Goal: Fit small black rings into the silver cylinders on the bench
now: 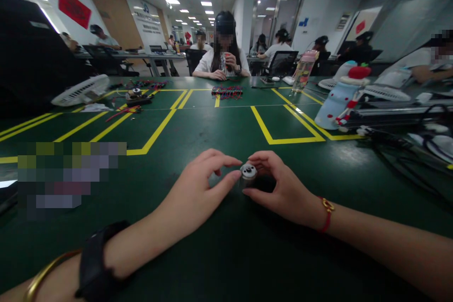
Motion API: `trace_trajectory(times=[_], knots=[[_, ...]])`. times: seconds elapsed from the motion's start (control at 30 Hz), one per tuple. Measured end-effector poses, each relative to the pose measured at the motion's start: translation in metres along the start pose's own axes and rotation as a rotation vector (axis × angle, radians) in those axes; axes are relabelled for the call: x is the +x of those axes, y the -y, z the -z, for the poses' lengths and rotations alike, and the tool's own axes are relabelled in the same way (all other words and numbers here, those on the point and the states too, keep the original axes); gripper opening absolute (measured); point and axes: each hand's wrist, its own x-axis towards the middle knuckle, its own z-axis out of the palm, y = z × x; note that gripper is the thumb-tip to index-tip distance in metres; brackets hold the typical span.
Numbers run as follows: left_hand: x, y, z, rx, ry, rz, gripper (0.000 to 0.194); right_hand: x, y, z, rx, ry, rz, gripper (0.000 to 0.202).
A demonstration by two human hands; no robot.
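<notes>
The metal cylinder (248, 176) appears to stand upright on the worktop (212, 127), holed end up, probably so you can see that face. Your left hand (203, 184), thumb and forefinger parted, is at its left side; your right hand (281, 181) curves around its right, presumably steadying it. Whether either grips, I cannot tell. Wired parts (227, 91) lie well beyond the cylinder.

My head cam looks forward and down, close above my left hand (201, 184) and right hand (283, 188), out along the green table (208, 130).
</notes>
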Motion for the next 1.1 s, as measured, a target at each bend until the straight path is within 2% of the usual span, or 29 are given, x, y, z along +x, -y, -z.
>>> trace_trajectory(times=[0.13,0.27,0.37,0.47,0.63,0.77,0.83,0.9,1.0,1.1], knots=[[0.013,-0.017,-0.012,-0.051,-0.051,-0.034,0.017,0.001,-0.002,0.000,0.017,0.014,0.026,0.048],[0.008,-0.009,-0.006,-0.048,-0.140,0.033,0.017,0.000,-0.002,0.001,-0.033,-0.013,0.016,0.048],[-0.001,0.005,-0.006,-0.001,-0.051,0.093,0.017,0.000,-0.003,0.001,-0.064,-0.027,0.021,0.047],[-0.005,0.015,-0.014,0.087,0.028,0.103,0.013,-0.001,-0.003,0.002,-0.076,-0.024,0.031,0.045],[0.001,0.014,-0.026,0.188,0.075,0.095,0.015,0.000,-0.003,0.000,-0.079,-0.019,0.034,0.044],[0.001,0.015,-0.019,0.107,0.079,0.091,0.024,0.001,0.001,0.005,-0.071,-0.024,0.013,0.043],[-0.004,0.020,-0.006,0.059,0.062,0.130,0.030,0.001,0.001,0.020,-0.092,-0.082,-0.021,0.044],[-0.012,0.029,0.012,0.057,0.045,0.204,0.033,-0.002,-0.003,0.046,-0.160,-0.186,-0.092,0.046],[-0.025,0.046,0.037,0.070,0.022,0.321,0.036,-0.016,-0.023,0.099,-0.379,-0.360,-0.228,0.052],[-0.034,0.058,0.050,0.066,0.004,0.411,0.037,-0.039,-0.052,0.151,-0.609,-0.502,-0.364,0.054]])
